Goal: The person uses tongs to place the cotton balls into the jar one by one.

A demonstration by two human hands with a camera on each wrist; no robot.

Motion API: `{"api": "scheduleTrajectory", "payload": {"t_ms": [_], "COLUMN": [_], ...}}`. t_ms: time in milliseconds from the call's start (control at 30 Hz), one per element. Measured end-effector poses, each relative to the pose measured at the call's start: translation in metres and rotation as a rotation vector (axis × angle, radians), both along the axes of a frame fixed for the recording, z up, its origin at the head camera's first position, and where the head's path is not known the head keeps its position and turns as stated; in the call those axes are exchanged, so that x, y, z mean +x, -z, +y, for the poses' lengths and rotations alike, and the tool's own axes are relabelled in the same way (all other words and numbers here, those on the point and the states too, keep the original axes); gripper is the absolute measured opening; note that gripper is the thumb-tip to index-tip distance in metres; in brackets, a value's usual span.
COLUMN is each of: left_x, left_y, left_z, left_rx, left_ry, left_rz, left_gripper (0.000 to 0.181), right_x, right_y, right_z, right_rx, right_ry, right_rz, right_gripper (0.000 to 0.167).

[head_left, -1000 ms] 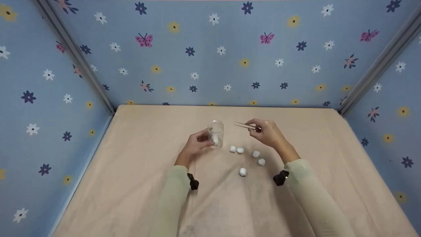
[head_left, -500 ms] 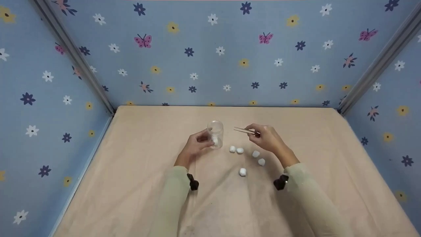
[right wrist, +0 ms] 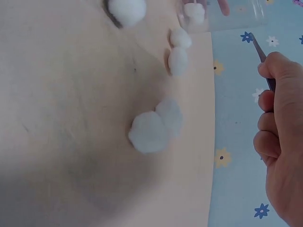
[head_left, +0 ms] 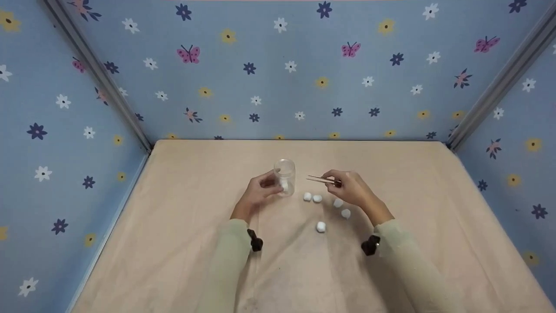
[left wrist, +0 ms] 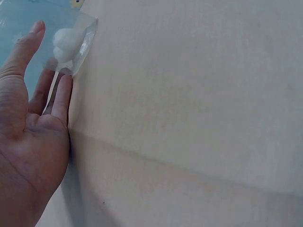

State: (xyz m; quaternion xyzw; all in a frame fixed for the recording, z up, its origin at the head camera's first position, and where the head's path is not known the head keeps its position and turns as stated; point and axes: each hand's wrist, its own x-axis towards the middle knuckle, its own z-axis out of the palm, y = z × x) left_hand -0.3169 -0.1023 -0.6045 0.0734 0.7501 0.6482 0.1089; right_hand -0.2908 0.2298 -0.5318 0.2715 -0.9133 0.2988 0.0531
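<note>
My left hand [head_left: 259,191] holds a clear plastic jar [head_left: 285,170] upright on the table, thumb on one side and fingers on the other. White cotton balls [left wrist: 67,43] lie at the bottom of the jar. In my right hand [head_left: 352,188] is a pair of metal tweezers [head_left: 320,179], gripped between thumb and fingers. The slightly parted tips point left toward the jar, with nothing between them. Several loose cotton balls [right wrist: 148,132] lie on the table below and beside the tweezers, one [head_left: 321,227] nearer the front.
A beige cloth with faint creases covers the table [head_left: 182,195]. Blue flowered panels [head_left: 278,69] enclose its back and both sides, with grey metal posts [head_left: 104,82] at the corners. Each wrist carries a small black camera [head_left: 370,245].
My right hand has come down toward the near side with the tweezers, closer to the loose cotton balls. The left hand and jar have stayed put.
</note>
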Motion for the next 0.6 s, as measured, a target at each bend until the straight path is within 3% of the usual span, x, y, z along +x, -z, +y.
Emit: {"api": "scheduleTrajectory", "payload": {"t_ms": [600], "left_x": [0.001], "left_y": [0.001], "left_z": [0.000], "left_rx": [-0.024], "left_ry": [0.004], "left_rz": [0.012], "left_gripper": [0.069], "right_x": [0.006], "right_y": [0.020], "right_z": [0.000], "right_rx": [0.065], "right_ry": [-0.004], "right_rz": [-0.099], "right_gripper": [0.026]}}
